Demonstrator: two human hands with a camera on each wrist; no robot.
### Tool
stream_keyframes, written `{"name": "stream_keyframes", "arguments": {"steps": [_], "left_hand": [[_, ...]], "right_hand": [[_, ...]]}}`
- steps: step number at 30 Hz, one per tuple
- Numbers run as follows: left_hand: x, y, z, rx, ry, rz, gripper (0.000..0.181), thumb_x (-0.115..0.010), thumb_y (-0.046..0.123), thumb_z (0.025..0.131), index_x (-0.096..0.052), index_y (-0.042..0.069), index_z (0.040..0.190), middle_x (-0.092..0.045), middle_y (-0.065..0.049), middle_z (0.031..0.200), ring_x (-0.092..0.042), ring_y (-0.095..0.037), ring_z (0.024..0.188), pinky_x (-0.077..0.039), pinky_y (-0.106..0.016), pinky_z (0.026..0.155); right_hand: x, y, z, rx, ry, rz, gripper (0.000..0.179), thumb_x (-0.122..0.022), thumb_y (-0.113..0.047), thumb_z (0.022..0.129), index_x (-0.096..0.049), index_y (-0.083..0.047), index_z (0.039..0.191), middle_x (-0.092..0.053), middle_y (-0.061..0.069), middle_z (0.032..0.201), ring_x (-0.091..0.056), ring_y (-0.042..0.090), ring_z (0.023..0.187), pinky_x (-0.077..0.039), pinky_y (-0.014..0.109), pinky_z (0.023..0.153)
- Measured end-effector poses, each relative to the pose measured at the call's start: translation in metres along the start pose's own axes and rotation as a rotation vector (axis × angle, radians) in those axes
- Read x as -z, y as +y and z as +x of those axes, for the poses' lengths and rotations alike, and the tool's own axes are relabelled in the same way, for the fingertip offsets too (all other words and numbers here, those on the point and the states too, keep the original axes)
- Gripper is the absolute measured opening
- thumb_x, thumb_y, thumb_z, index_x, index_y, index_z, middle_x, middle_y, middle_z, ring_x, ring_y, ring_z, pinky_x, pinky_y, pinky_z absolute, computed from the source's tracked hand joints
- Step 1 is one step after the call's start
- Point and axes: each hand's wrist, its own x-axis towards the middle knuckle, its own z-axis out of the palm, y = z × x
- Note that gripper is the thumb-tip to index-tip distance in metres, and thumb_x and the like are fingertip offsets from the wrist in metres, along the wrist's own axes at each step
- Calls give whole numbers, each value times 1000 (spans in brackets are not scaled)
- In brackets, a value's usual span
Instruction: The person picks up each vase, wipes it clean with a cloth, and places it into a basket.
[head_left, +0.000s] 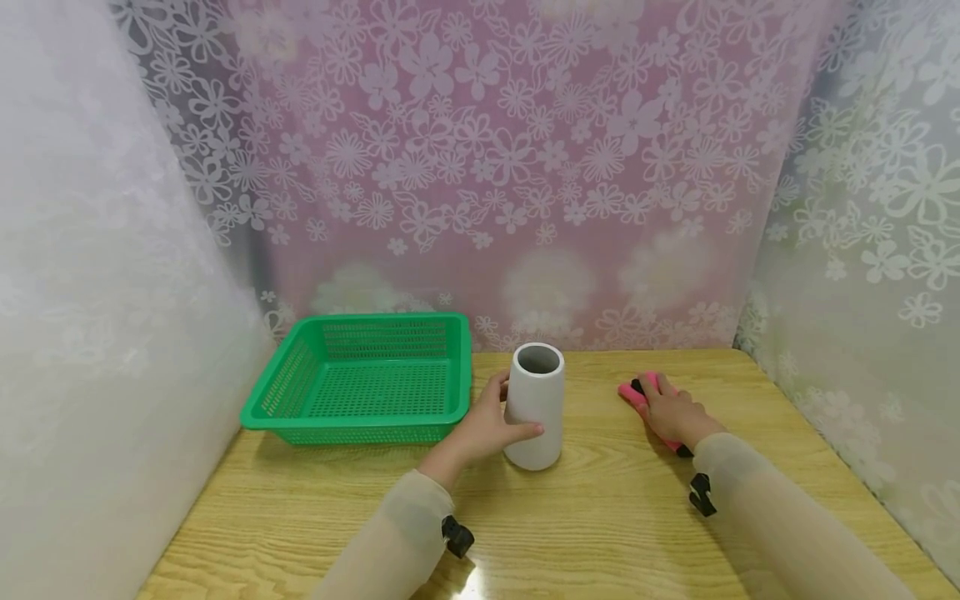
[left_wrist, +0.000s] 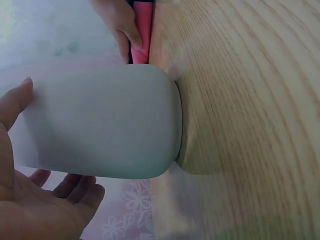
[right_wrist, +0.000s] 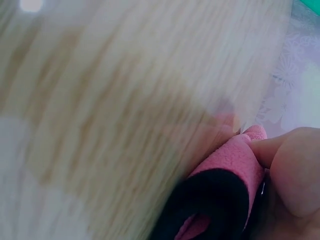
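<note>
A tall white vase (head_left: 536, 408) stands upright on the wooden table, its round mouth facing up. My left hand (head_left: 483, 425) is around its left side. The thumb lies across the front; the other fingers are toward the back, partly hidden by the vase. In the left wrist view the pale body of the vase (left_wrist: 110, 122) fills the middle, beside the table surface. Farther right, my right hand (head_left: 675, 415) grips a folded pink fuzzy cloth with black parts (head_left: 633, 396), low on the table. Close up, the pink piece (right_wrist: 235, 155) shows a black rolled end.
A green plastic basket (head_left: 356, 422) with perforated sides sits on the left of the table (head_left: 592, 517). A pink floral curtain (head_left: 487, 167) hangs behind the table's back edge. Pale sheets (head_left: 97, 292) close off both sides.
</note>
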Motion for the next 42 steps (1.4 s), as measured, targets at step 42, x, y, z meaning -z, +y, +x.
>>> {"name": "stream_keyframes", "arguments": {"steps": [42], "left_hand": [[-8,6,-5,34,93,43,95,-89,49,71,-40,20,147,-53,-1,139,-55,-24,125,-49,-50,96]], "right_hand": [[16,4,3,51,-129,40,67,-43,-26,107,-11,6,156,-1,43,154,-20,70,131,-28,76,101]]}}
